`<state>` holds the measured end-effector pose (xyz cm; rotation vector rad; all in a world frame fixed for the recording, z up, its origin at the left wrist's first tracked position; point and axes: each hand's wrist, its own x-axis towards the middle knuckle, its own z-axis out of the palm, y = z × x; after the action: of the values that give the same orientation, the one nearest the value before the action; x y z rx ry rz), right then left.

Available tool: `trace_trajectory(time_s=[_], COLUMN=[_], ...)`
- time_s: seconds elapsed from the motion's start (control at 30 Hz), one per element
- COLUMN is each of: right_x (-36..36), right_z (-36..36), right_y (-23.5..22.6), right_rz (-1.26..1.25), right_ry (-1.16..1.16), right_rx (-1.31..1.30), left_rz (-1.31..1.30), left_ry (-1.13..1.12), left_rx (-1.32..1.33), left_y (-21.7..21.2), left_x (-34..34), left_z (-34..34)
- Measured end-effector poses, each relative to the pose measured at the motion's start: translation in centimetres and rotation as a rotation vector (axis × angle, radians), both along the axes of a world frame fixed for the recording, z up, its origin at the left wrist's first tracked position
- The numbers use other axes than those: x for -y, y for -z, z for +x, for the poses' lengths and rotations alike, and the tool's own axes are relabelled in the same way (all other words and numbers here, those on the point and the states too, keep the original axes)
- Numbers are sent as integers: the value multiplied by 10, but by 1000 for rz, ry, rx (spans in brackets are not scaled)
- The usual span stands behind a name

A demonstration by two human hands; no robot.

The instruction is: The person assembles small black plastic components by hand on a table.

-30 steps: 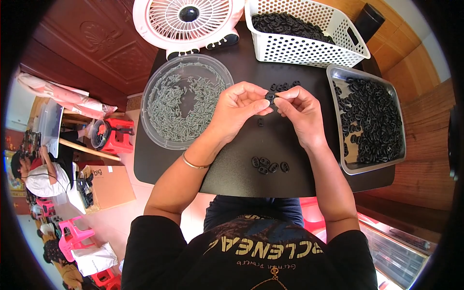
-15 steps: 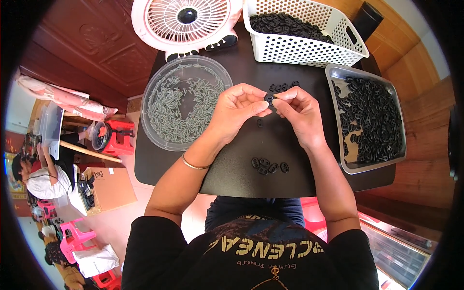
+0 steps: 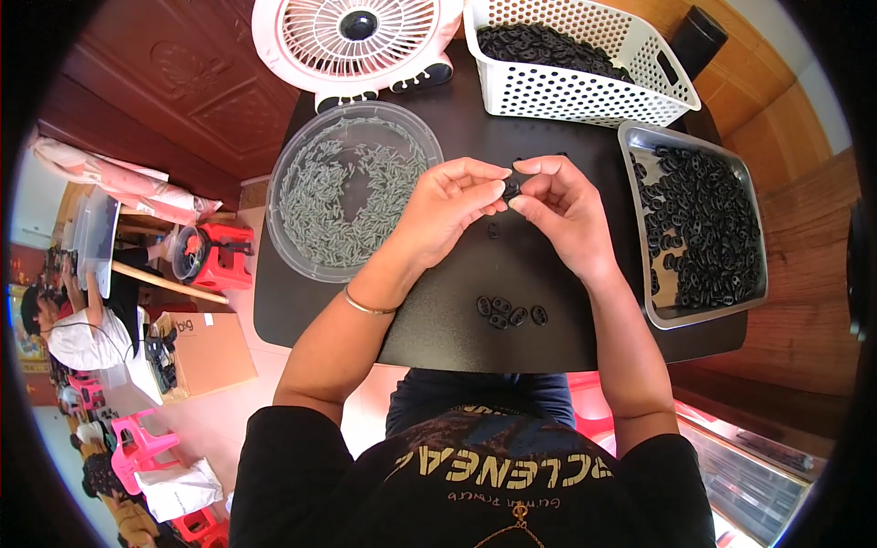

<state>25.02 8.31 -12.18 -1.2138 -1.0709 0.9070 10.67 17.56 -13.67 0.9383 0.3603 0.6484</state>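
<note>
Over the middle of the table, my left hand [image 3: 448, 205] pinches a small black oval piece [image 3: 511, 190] between thumb and fingers. My right hand [image 3: 568, 215] meets it from the other side, its thumb and fingers closed around the same piece; the fingers partly cover it. One loose black piece [image 3: 494, 230] lies on the table just below my hands. Nearer the front edge sits a small group of black two-hole oval pieces [image 3: 500, 306]. More black bits are mostly hidden behind my hands.
A clear round tub [image 3: 434, 137] of small grey-green springs stands left. At right is a metal tray [image 3: 647, 265] of black pieces; behind it, a white perforated basket [image 3: 585, 99] holds more. A pink fan [image 3: 320, 87] stands at the back left. Another person [image 3: 87, 342] sits far left.
My right index finger has lifted away from the left fingertips, and the black piece has turned slightly between my hands. The row of pieces behind is now mostly covered by my fingers.
</note>
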Motion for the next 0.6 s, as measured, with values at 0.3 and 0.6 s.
trace_trajectory(time_s=[0.3,0.6], right_x=[0,4], right_z=[0,-3], right_y=[2,0], right_rz=[92,47], right_ry=[-24,-32], right_rx=[327,354], left_rz=[-57,-141], left_ry=[122,219], left_rx=[1,-12], left_y=[3,4], left_x=[-6,-8], left_z=[-5,-10])
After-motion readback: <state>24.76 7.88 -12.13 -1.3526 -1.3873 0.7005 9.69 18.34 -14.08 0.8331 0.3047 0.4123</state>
